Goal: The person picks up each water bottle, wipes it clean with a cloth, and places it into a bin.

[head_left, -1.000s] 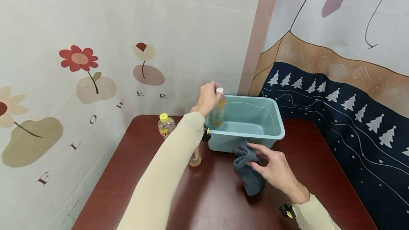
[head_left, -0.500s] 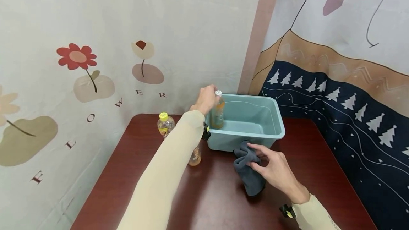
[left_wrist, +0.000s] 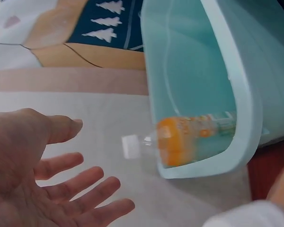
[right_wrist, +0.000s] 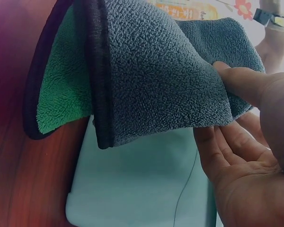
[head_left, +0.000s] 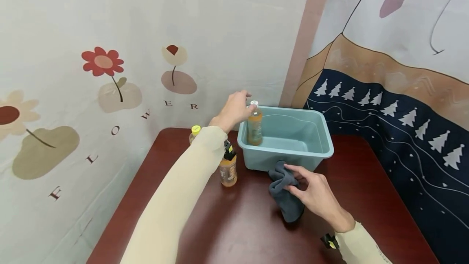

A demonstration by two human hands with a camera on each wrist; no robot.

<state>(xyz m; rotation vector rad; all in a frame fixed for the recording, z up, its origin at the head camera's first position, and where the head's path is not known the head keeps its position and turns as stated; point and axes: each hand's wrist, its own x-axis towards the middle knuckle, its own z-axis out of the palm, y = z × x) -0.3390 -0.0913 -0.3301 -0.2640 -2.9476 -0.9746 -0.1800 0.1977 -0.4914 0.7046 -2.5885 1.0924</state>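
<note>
A clear bottle with an orange-tinted drink and a white cap stands inside the left end of the light teal bin. Beside its cap is my left hand; the left wrist view shows this hand with spread fingers, apart from the bottle. My right hand pinches a dark grey cloth between thumb and fingers, in front of the bin. In the right wrist view the cloth hangs folded, with a green side and a dark border.
Left of the bin, an orange-tinted bottle stands on the dark red table, partly behind the left forearm. A yellow-capped bottle behind it is mostly hidden by that arm. Printed curtains rise behind the table.
My left hand has let go of the white-capped bottle, its fingers opening away from the cap. The bottle now stands in the bin. My right hand still pinches the cloth in place.
</note>
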